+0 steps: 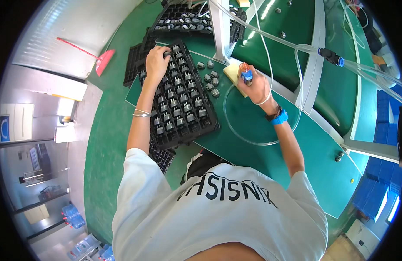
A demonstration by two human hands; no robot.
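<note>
A black tray (183,125) lies tilted on the green table, its pockets filled with rows of small grey-and-black parts with metal prongs. At the tray's far left corner my left hand (157,61) is closed, with a small dark part (167,54) at its fingertips. My right hand (257,87) is wrapped round a blue-and-orange hand tool (246,74), whose lower end is hidden. Beside that hand lies a yellow pad (234,75). Several loose metal parts (215,81) stand on the table between the tray and the pad.
A clear hose (227,115) loops over the green table (296,152) below my right hand. A white upright post (220,32) rises behind the pad. More black trays of parts (185,21) sit at the back. A green conveyor belt (344,82) runs at right. A red dustpan (105,61) stands at far left.
</note>
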